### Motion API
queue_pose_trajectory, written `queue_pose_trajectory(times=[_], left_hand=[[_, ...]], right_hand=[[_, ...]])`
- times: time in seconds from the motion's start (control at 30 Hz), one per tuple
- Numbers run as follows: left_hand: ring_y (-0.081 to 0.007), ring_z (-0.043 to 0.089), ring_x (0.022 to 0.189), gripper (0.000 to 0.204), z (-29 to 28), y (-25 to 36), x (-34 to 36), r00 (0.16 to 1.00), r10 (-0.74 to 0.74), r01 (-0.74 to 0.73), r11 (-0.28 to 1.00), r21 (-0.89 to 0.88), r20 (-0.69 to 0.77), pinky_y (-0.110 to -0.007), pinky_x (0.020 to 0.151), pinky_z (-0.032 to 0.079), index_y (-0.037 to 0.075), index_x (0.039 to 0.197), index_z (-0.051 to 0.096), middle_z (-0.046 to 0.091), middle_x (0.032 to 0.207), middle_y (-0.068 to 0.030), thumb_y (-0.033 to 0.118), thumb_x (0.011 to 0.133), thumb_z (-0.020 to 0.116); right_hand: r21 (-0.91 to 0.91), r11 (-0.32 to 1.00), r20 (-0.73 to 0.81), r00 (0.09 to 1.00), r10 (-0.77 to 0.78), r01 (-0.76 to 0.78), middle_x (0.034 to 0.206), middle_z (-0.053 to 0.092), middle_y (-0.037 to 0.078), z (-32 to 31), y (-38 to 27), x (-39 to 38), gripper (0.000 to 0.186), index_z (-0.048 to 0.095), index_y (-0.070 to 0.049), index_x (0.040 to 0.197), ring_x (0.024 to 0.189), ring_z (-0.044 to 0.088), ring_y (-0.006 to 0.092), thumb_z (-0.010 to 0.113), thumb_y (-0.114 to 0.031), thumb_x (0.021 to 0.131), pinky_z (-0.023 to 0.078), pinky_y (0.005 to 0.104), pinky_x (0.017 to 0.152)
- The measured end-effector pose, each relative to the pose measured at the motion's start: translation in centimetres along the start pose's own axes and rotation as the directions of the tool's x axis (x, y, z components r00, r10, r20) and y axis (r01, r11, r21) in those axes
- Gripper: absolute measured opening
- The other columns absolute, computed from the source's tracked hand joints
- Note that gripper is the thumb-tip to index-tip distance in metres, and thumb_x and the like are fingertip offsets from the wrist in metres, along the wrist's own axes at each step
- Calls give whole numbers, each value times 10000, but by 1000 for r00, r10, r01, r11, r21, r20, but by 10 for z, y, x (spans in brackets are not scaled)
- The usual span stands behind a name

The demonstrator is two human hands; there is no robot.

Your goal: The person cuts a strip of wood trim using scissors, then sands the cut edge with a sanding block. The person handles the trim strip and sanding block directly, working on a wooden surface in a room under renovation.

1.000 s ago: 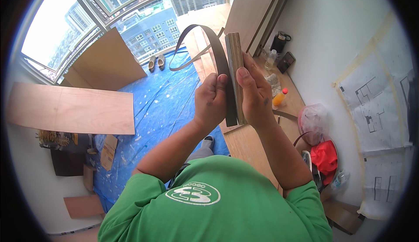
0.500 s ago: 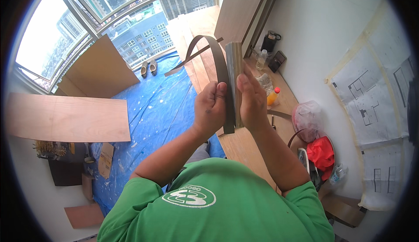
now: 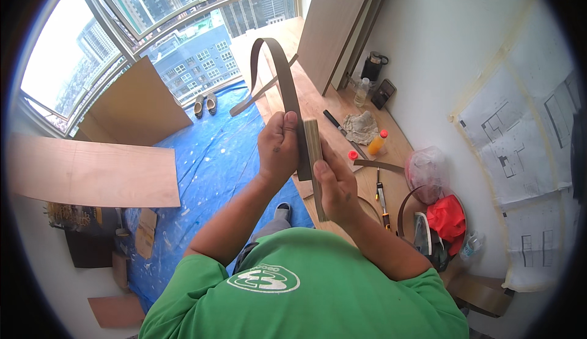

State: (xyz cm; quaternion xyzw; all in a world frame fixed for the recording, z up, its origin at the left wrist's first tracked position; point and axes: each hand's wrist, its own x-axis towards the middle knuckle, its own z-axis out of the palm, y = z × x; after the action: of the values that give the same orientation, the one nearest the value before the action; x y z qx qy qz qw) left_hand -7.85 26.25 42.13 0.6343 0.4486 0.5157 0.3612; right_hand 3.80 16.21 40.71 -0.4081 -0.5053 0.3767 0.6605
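Note:
My left hand (image 3: 278,146) is closed on a long brown edge-banding strip (image 3: 286,79), its thumb pressing on the flat face. Above the hand the strip loops over and trails off to the left; its short lower end hangs below my fingers. My right hand (image 3: 338,183) grips a narrow plywood piece (image 3: 313,146) with layered edges, held upright close beside the strip's lower part. Whether the two touch I cannot tell. Some fingers of the right hand are hidden behind the wood.
Along the wooden worktop (image 3: 342,103) lie a rag (image 3: 361,128), an orange drink bottle (image 3: 378,142), a utility knife (image 3: 382,201) and a phone (image 3: 383,94). A blue tarp (image 3: 208,168) covers the floor. At left lies a wood panel (image 3: 98,171); bags (image 3: 446,215) sit at right.
My right hand has drawn the plywood piece down toward my body, so its top now sits well below the strip's loop. The left hand and strip have shifted slightly left.

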Motion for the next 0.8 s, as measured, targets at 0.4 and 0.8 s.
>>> queue_pose_trajectory(times=[0.4,0.8], left_hand=[[-121,449,646,413,11,-10,7,998,58,-58,998,-13,-19,-366,587,419,22,824,545,525,667,-58,287,1141,559],[-106,374,663,465,-11,-52,54,987,-3,0,1000,-17,-160,-348,595,365,40,766,488,433,666,-4,301,1145,555]], right_hand=[[-174,980,-13,995,94,-95,1113,707,148,-14,4,-18,561,504,45,1563,1002,675,209,535,-265,1097,525,342,904],[-797,50,-418,611,672,-602,1308,585,239,-160,201,-280,739,410,-209,1663,1214,602,438,635,-483,1015,506,538,1013]])
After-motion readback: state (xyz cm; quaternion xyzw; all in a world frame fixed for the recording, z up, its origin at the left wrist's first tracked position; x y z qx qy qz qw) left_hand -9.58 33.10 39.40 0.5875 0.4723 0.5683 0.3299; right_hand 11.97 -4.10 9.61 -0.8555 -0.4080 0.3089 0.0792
